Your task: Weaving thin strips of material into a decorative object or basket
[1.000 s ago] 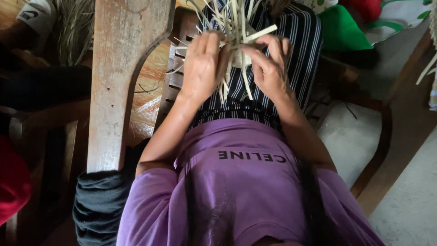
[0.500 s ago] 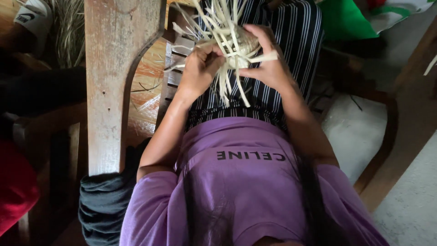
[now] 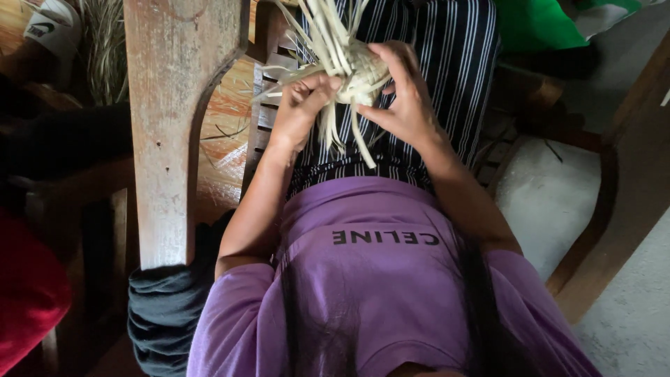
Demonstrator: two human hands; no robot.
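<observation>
I hold a small woven piece of pale straw strips (image 3: 352, 70) above my lap, with loose ends sticking up and hanging down. My left hand (image 3: 300, 105) pinches the strips at its left side, fingers curled. My right hand (image 3: 405, 94) cups the woven bundle from the right, the thumb under it and the fingers over the top. Below the hands lie my striped dark skirt (image 3: 447, 63) and purple shirt (image 3: 370, 279).
A worn wooden chair arm (image 3: 171, 126) runs along my left, with a dark cloth (image 3: 164, 314) bunched at its near end. Another wooden arm (image 3: 614, 209) stands at the right. Green fabric (image 3: 530, 24) lies at the top right, dry straw (image 3: 105, 49) at the top left.
The woven piece has been turned in my hands and drawn tighter. My left hand went from lying flat over it to pinching strips, and my right hand closed around the bundle.
</observation>
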